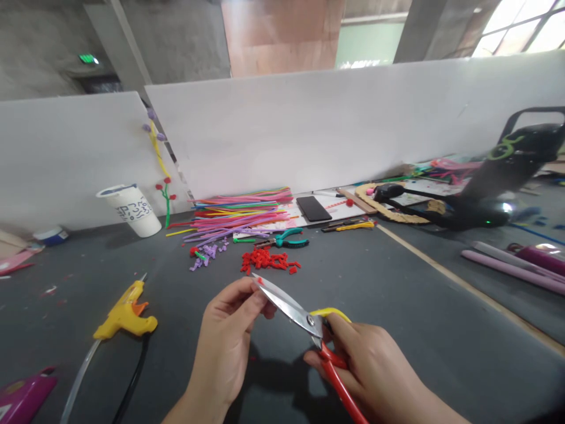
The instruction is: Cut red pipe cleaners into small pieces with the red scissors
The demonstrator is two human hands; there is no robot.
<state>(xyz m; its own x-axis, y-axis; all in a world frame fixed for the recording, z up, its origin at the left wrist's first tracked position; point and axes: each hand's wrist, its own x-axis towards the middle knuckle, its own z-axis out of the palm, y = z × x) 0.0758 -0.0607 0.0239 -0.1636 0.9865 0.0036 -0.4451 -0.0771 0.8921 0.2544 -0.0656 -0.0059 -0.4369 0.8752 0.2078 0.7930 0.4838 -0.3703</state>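
Note:
My right hand (371, 359) grips a pair of scissors (291, 307) by the red handles. The blades point up and left, with their tips at the fingers of my left hand (233, 335). Those fingers pinch a small red fuzzy piece (260, 281), mostly hidden by the fingertips and the blade. A curved yellow strip (332, 311) shows behind the scissors' pivot by my right hand; I cannot tell what it belongs to. Just beyond the blade tips lies a pile of short red fuzzy pieces (267, 259). Beside it are purple pieces (212, 253).
A yellow glue gun (126, 315) with its cord lies at left, near a white cup (135, 212). Behind the red pile are teal-handled pliers (289, 238), a bundle of pipe cleaners (242, 215) and a phone (313, 208). A black stand-like device (494, 182) is at right.

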